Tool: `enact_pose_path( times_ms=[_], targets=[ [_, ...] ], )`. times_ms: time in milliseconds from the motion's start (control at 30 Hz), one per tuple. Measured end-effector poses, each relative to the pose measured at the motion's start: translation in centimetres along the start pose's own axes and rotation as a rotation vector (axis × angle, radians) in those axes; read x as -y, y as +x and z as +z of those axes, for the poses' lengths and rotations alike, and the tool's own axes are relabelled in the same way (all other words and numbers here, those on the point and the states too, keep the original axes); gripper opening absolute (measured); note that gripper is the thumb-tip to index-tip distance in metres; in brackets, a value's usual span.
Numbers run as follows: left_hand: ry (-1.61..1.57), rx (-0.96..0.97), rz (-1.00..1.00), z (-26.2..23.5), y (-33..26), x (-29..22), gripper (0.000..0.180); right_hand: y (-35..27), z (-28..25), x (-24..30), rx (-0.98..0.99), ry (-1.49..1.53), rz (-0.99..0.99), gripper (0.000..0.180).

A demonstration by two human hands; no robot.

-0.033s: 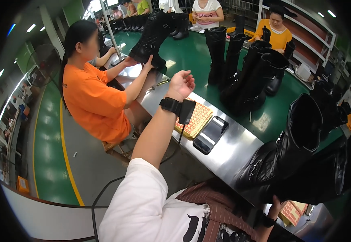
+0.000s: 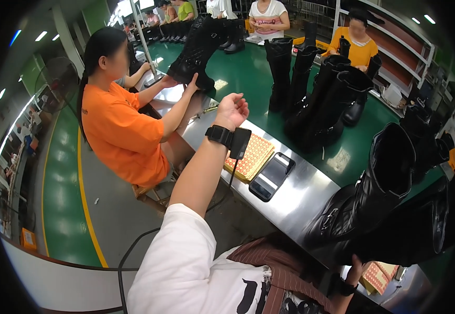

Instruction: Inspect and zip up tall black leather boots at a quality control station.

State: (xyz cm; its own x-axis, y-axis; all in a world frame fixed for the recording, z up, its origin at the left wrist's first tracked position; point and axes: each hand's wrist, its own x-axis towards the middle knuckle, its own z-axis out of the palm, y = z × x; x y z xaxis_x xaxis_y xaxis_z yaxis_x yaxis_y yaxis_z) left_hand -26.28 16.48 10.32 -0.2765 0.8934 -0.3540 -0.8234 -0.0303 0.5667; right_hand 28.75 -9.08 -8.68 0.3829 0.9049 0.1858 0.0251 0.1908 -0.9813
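Note:
My left hand [image 2: 232, 111] is raised over the metal bench edge, palm turned up, with fingers loosely curled and apart, holding nothing. A black strap and a small black box [image 2: 241, 144] with a cable sit on that wrist. At the lower right, my right hand [image 2: 355, 270] grips a black boot [image 2: 379, 240] that lies tilted; the thumb shows and the other fingers are hidden beneath. Beside it stands another tall black boot [image 2: 363, 193] with buckles and an open top. Sheets of round orange stickers [image 2: 253, 156] and a black phone [image 2: 273, 177] lie near my left wrist.
Several black boots [image 2: 321, 99] stand on the green belt [image 2: 248, 78]. At left, a co-worker in orange [image 2: 120, 125] holds a black boot [image 2: 196, 52]. More sticker sheets [image 2: 378, 277] lie by my right hand. Other people sit across the belt.
My left hand has shifted very slightly left and down in the picture. The right hand keeps its hold on the boot.

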Motion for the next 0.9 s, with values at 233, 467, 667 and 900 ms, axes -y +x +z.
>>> enact_pose_path(
  times_ms=[233, 467, 667, 900],
  targets=[
    [0.076, -0.061, 0.049, -1.1, 2.8, -0.9, 0.008, 0.0, 1.0, 0.7, 0.037, 0.039, 0.0, 0.072],
    [0.125, 0.005, 0.007, -0.3, 1.7, 0.6, 0.01, -0.2, 1.7, 1.4, 0.052, 0.07, 0.007, 0.076],
    [0.164, 0.052, 0.014, 0.7, 1.3, 1.5, 0.01, -0.2, 1.8, 1.6, 0.075, 0.097, 0.013, 0.073],
    [0.135, 0.008, -0.001, 0.1, 2.1, 1.8, 0.011, -0.1, 1.5, 1.2, 0.105, 0.07, -0.016, 0.073]
  ],
)
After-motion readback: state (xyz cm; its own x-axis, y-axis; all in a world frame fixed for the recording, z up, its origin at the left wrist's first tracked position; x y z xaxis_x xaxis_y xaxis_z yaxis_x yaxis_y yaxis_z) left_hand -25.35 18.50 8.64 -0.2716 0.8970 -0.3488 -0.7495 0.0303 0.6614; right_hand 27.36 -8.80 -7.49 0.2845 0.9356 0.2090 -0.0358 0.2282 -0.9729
